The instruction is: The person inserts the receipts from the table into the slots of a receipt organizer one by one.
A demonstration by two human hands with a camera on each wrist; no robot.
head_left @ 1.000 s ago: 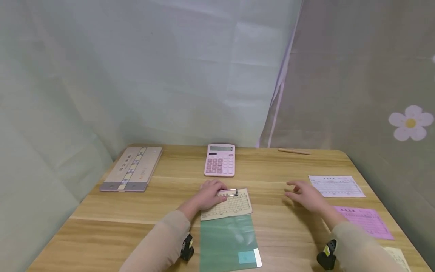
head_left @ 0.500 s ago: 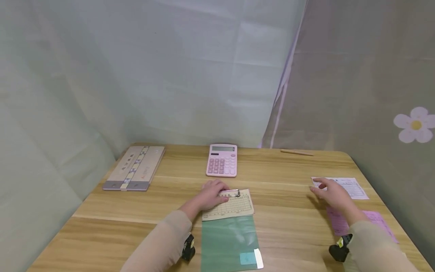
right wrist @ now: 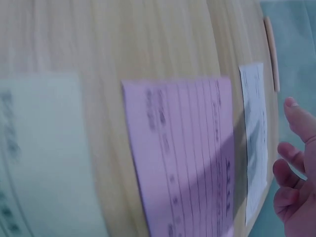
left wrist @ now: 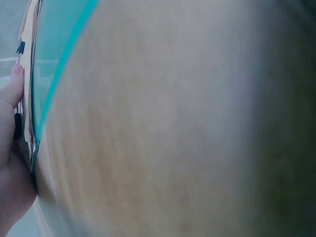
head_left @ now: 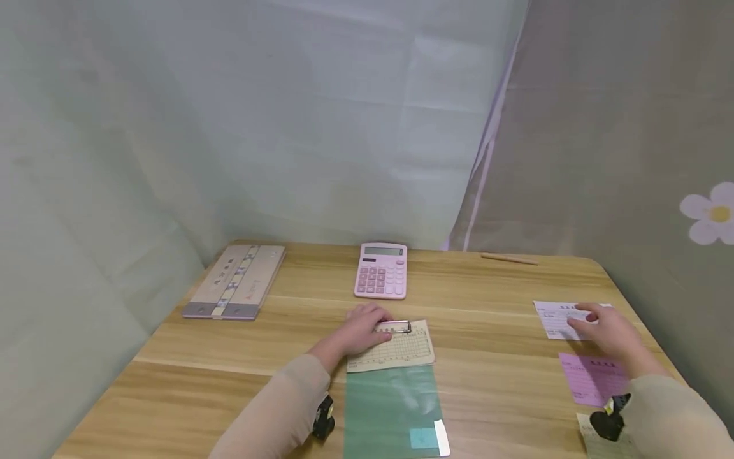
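The left hand [head_left: 364, 326] rests with curled fingers on the metal clip [head_left: 397, 327] at the far end of a green clipboard [head_left: 392, 408], near the middle of the table [head_left: 229, 363]; it presses the clip, seemingly to hold its mouth ready over the yellowish form [head_left: 395, 349] already lying under it. The left wrist view shows only the thumb against the board's edge, too blurred to say more. Far to the right, the right hand [head_left: 608, 328] lies with loosely spread, relaxed fingers over a white slip [head_left: 553, 319], its fingertips touching or just above the paper; whether it has any grip on it cannot be told. That white slip sits well apart from the clipboard, with bare wood between them, so the two hands work at separate spots. Just near of the white slip lies a pink slip [head_left: 593, 377], and a pale sheet [right wrist: 39, 158] lies nearer again, at the table's right edge. A pink calculator [head_left: 381, 270] stands just beyond the clipboard, a flat box [head_left: 236, 282] lies far left, and a pencil [head_left: 509, 258] lies far right.
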